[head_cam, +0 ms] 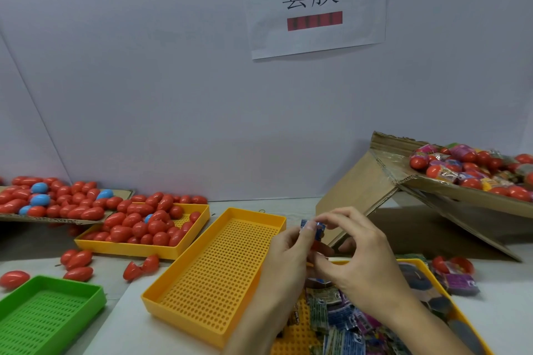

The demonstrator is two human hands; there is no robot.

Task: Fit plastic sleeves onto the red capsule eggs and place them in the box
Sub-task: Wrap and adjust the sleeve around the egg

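My left hand (pixel 284 251) and my right hand (pixel 357 253) meet in front of me, both pinching a blue printed plastic sleeve (pixel 313 228). A red capsule egg (pixel 321 248) shows just below the sleeve between my fingers, mostly hidden. Flat printed sleeves (pixel 343 317) fill a yellow tray (pixel 450 294) under my right wrist. Bare red eggs (pixel 144 228) are heaped in a yellow tray (pixel 127 248) at the left. The tilted cardboard box (pixel 461 193) at the right holds sleeved eggs (pixel 467 167).
An empty yellow perforated tray (pixel 219 277) lies in the middle, a green tray (pixel 43 314) at the lower left. More red and blue eggs (pixel 52 199) cover cardboard at the far left. Loose eggs (pixel 78 259) lie on the table. A paper sign (pixel 314 6) hangs on the wall.
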